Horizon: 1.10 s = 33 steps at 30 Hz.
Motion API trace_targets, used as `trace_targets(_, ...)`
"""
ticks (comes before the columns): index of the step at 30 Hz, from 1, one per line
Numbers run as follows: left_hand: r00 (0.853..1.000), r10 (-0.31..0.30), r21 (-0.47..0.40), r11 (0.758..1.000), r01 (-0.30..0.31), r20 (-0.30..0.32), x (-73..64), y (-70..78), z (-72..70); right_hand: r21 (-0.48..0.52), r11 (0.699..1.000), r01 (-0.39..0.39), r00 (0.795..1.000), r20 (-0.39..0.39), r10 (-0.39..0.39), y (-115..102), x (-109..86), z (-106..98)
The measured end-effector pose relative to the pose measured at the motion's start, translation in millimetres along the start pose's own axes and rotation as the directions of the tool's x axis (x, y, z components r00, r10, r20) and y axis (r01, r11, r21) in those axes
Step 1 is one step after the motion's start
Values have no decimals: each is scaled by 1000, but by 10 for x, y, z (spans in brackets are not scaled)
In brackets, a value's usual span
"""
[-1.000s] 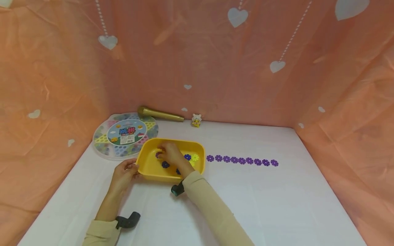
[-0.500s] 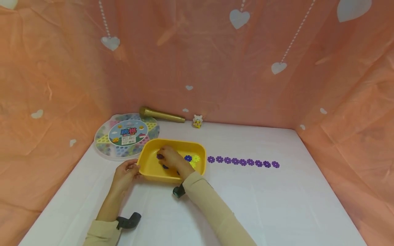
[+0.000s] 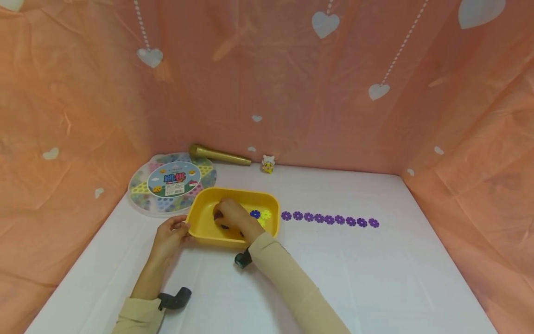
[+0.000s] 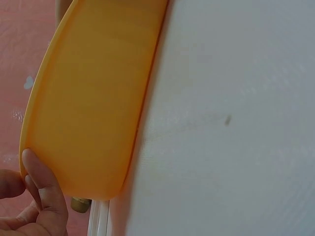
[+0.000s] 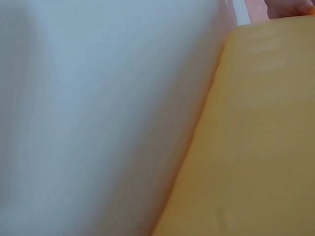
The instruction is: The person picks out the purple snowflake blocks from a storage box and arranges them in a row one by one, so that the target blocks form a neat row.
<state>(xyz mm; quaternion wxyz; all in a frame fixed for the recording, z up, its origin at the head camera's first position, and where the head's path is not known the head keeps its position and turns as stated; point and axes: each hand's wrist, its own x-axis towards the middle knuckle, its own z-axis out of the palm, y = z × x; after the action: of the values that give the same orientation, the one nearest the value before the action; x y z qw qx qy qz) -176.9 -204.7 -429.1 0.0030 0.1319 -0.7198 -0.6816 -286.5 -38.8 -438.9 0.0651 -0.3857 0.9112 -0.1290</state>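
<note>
A yellow plastic basin (image 3: 233, 241) stands on the table, its left end pinched at the rim by my left hand (image 3: 168, 235). The left wrist view shows that thumb and fingers (image 4: 45, 183) against the basin's corner. Inside the basin, my right hand (image 3: 233, 215) reaches low with bent fingers, pinching a purple flower-shaped plastic piece (image 3: 217, 215) that its fingers partly hide. A dark blue flower piece (image 3: 255, 214) and yellow-green ones (image 3: 265, 214) lie at the basin's right end. Other dark pieces (image 3: 224, 227) are half covered by the hand.
A row of several purple flower pieces (image 3: 329, 220) runs rightward from the basin. Behind it on the left lies a round board-game box (image 3: 173, 180). A gold toy microphone (image 3: 221, 156) and a small figurine (image 3: 268, 164) are at the back, before the pink cloth wall.
My right fingers have closed in on the purple flower piece inside the basin and curled around it. The left hand keeps its hold on the rim.
</note>
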Motion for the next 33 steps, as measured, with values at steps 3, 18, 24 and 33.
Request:
trace_targets(3, 1000, -1, 4, 1000, 1, -1, -6, -5, 7, 21, 1000, -3, 1000, 11, 3, 3, -23, -11)
trace_targets(18, 1000, 0, -8, 1000, 0, 7, -3, -37, 26, 264, 964, 28, 995, -100, -2, 64, -239, -276)
trace_targets(24, 1000, -3, 10, 1000, 3, -3, -8, -23, 1, 348, 936, 54, 968, -247, 36, 292, -510, -494)
trace_targets(33, 1000, -2, 17, 1000, 2, 14, 9, -13, 5, 354, 935, -12, 890, -423, 172, 908, -1068, -726)
